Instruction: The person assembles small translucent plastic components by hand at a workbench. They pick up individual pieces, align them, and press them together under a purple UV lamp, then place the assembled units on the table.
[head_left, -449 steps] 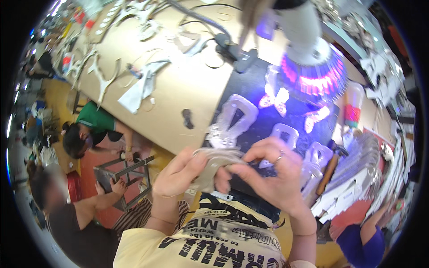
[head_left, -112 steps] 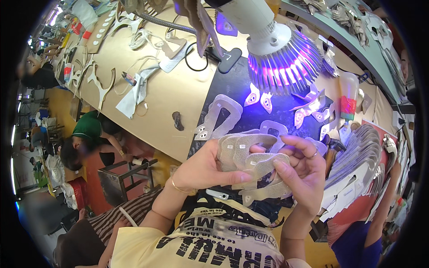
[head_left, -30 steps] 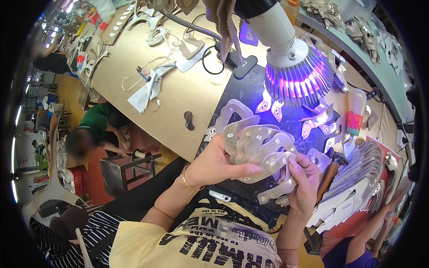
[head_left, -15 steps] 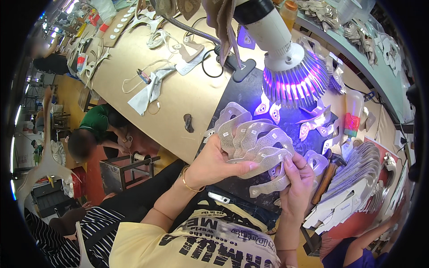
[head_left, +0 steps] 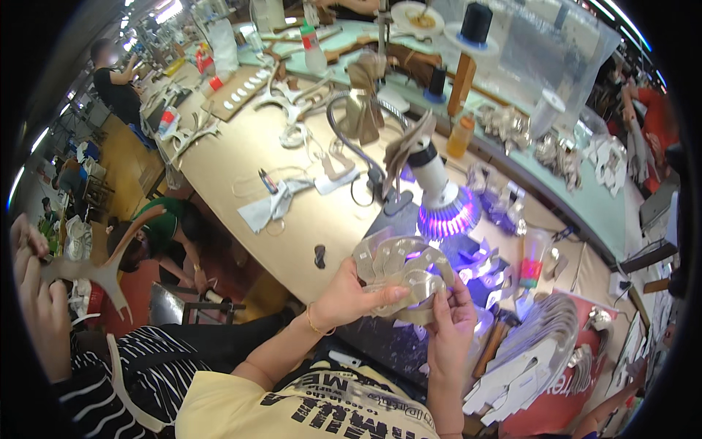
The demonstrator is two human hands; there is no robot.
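Note:
My left hand [head_left: 342,298] grips a fanned bundle of grey, curved shoe-upper pieces [head_left: 391,263] marked with small white labels, its thumb lying across the near side. At the bundle's right edge, the fingers of my right hand [head_left: 452,322] pinch a piece; the tips are partly hidden. Just beyond the bundle, a ribbed lamp [head_left: 447,212] shines purple light onto a dark mat. More cut pieces [head_left: 479,267] lie on that mat under the glow, to the right of the bundle.
Right of my hands are a wooden-handled hammer [head_left: 493,344], a large row of overlapping pieces [head_left: 534,358] and a red-labelled bottle [head_left: 532,262]. A grey cloth [head_left: 274,205] lies on the table. At far left, a co-worker's hand [head_left: 47,314] holds a forked piece [head_left: 95,272].
The view has tilted up, showing more of the far bench. The loose strip that hung below the bundle now sits closer against it. A co-worker's hands have come into view at left.

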